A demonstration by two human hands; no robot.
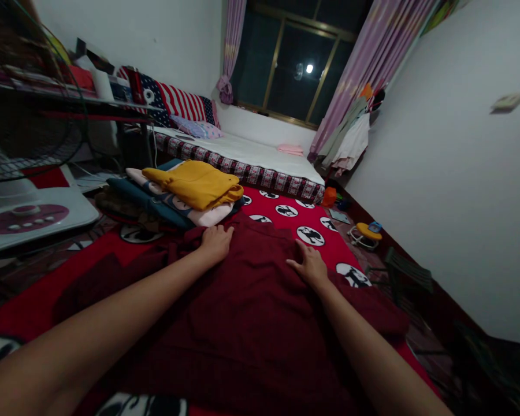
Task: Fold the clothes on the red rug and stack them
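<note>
A dark maroon garment (pixel 260 312) lies spread on a red cloth with black-and-white round prints (pixel 281 231). On the garment's upper left part rests my left hand (pixel 217 241), its fingers bent over the fabric near the folded pile. My right hand (pixel 309 264) touches the upper right part, thumb and fingers apart. Beyond my left hand is a stack of folded clothes, with a mustard yellow garment (pixel 199 182) on top and teal (pixel 145 202) and pale ones beneath.
A fan (pixel 30 214) stands at the left beside a cluttered shelf (pixel 112 104). A bed (pixel 242 153) is at the back, below a window. Along the right wall are a yellow stool (pixel 368 231) and a dark folding chair (pixel 409 271).
</note>
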